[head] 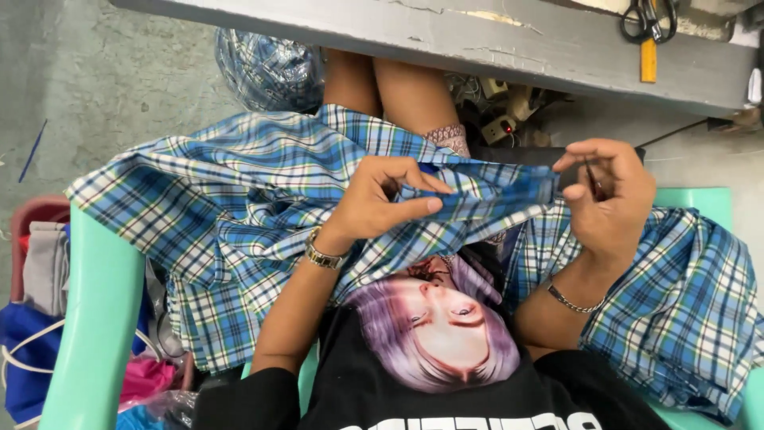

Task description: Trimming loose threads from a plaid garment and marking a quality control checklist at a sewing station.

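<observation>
We see left hand (pixel 382 203) pinching the blue plaid fabric (pixel 263 183) edge; right hand (pixel 609 199), at 3 o'clock, grips a small dark tool (pixel 594 180).

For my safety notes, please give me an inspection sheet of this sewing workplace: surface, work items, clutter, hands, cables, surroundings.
Surface: grey table edge above the lap; paint chipped.
Job's things: blue plaid fabric spread over the lap and chair; a small dark tool, kind unclear, at the fabric edge.
Clutter: scissors and a yellow ruler on the table; folded cloths and bags at lower left; a wrapped plaid bundle on the floor.
Hands: left hand pinches the fabric edge; right hand holds the small tool.
Cables: a power strip with plugs under the table.
Surroundings: green plastic chair; concrete floor.
</observation>
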